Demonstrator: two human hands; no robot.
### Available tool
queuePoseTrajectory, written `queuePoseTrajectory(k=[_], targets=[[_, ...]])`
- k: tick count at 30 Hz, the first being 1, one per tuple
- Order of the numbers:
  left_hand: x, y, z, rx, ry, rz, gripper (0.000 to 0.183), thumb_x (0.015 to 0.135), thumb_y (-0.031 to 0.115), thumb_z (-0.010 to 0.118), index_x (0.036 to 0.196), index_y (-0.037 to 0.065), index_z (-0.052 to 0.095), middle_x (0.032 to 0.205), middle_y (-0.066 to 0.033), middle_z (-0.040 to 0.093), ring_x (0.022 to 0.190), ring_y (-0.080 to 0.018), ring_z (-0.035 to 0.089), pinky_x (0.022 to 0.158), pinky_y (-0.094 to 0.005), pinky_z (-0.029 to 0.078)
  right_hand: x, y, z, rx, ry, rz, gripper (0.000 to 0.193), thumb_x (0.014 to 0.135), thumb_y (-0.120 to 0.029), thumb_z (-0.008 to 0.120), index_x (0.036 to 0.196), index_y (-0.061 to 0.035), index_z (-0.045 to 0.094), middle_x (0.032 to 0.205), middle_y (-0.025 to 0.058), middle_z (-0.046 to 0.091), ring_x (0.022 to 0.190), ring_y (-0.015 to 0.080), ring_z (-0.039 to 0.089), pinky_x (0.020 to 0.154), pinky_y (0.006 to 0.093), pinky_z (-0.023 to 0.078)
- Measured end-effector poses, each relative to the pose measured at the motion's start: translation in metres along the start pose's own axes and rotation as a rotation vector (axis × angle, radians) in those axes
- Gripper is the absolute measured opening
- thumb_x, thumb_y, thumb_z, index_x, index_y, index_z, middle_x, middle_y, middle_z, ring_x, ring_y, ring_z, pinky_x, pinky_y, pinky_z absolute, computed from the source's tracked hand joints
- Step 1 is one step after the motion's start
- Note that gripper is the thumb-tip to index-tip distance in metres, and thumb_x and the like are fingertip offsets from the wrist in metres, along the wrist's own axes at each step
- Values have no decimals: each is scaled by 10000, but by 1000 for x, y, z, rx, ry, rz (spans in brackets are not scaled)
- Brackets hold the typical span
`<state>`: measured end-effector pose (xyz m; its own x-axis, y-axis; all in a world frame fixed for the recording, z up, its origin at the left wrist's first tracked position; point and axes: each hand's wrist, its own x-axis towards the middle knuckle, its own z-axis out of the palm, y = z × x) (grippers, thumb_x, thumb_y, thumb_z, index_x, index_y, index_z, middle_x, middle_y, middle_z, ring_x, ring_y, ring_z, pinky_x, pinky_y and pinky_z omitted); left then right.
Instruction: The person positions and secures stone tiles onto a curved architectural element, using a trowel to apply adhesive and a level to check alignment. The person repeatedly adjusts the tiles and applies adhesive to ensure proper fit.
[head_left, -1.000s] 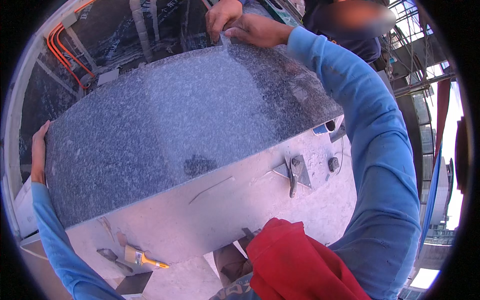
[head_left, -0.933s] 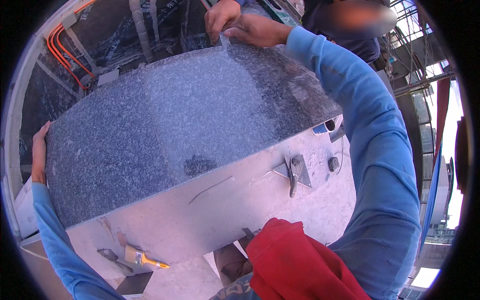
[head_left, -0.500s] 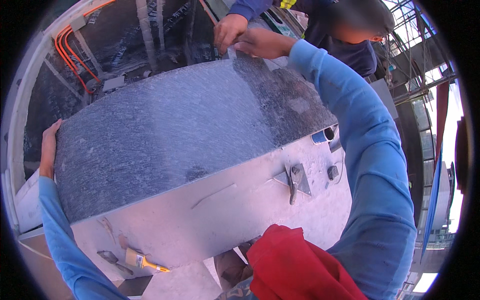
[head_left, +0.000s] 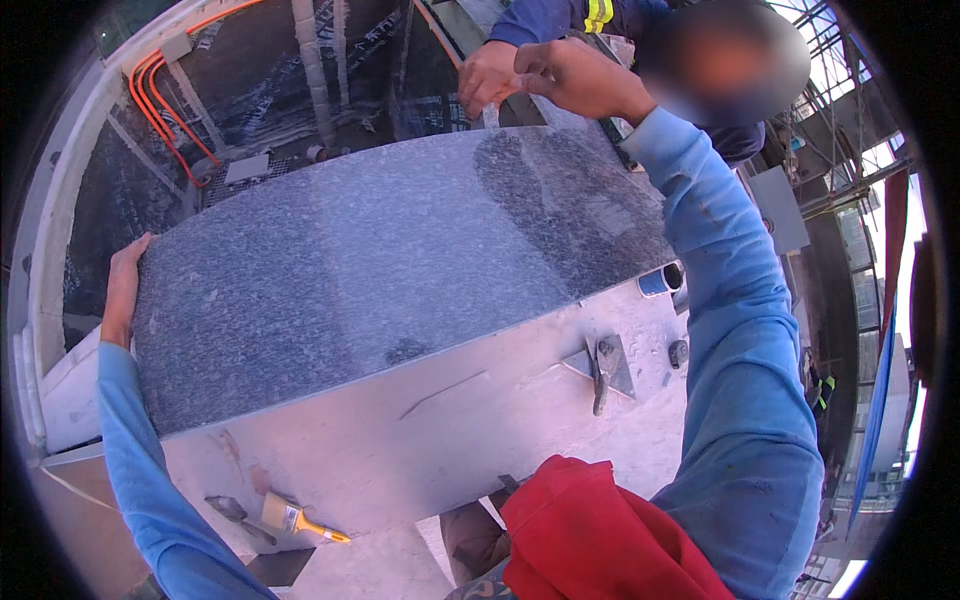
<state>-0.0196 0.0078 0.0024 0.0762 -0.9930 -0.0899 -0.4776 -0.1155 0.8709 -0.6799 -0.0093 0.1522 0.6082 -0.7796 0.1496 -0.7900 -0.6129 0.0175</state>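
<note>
A grey speckled stone slab [head_left: 400, 235] lies before me, with a darker patch at its right end. My left hand [head_left: 123, 280] grips the slab's left edge, its fingertips hooked at the far corner. Beyond the far right edge my right hand [head_left: 595, 82] is raised off the slab, its fingers bent together; anything between them is too hidden to make out. Close to its fingertips is a co-worker's hand [head_left: 488, 78] in a navy sleeve. A small pale strip [head_left: 490, 116] stands at the slab's edge just below that hand.
On the pale ledge nearer me lie a brush with a yellow handle [head_left: 310, 525], a trowel [head_left: 605, 370], a blue-and-white cup [head_left: 660, 281] and a dark tool [head_left: 235, 510]. Orange conduits [head_left: 150, 110] run along the dark recess behind. Scaffolding [head_left: 840, 90] stands at right.
My right hand has lifted away from the slab's far edge and shifted right. My left hand stays on the left edge. The whole view has shifted slightly.
</note>
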Motion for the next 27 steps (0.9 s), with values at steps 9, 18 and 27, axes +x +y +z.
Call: queuePoseTrajectory(k=[9, 18, 27], targets=[[-3, 3, 4, -29, -37, 20, 451, 977, 329, 540, 1171, -43, 707, 1144, -82, 700, 1090, -179, 597, 1013, -276, 386, -8, 3, -3, 90, 99, 1, 226, 961, -192, 635, 1019, 24, 667, 939, 221, 695, 873, 372, 687, 796, 442, 529], [-13, 18, 7, -7, -44, -62, 515, 964, 426, 570, 1159, -28, 715, 1152, -88, 699, 1077, -183, 599, 1000, -291, 390, -11, -8, 13, 52, 38, -13, 284, 956, -216, 663, 1071, 43, 641, 972, 212, 675, 900, 354, 680, 791, 425, 533], [-21, 28, 12, -18, -42, -65, 506, 978, 417, 572, 1172, -31, 708, 1152, -82, 693, 1081, -181, 596, 1000, -292, 391, -24, -13, 1, 23, 56, -9, 243, 975, -178, 622, 1067, 45, 652, 1014, 212, 667, 944, 362, 662, 837, 424, 513]])
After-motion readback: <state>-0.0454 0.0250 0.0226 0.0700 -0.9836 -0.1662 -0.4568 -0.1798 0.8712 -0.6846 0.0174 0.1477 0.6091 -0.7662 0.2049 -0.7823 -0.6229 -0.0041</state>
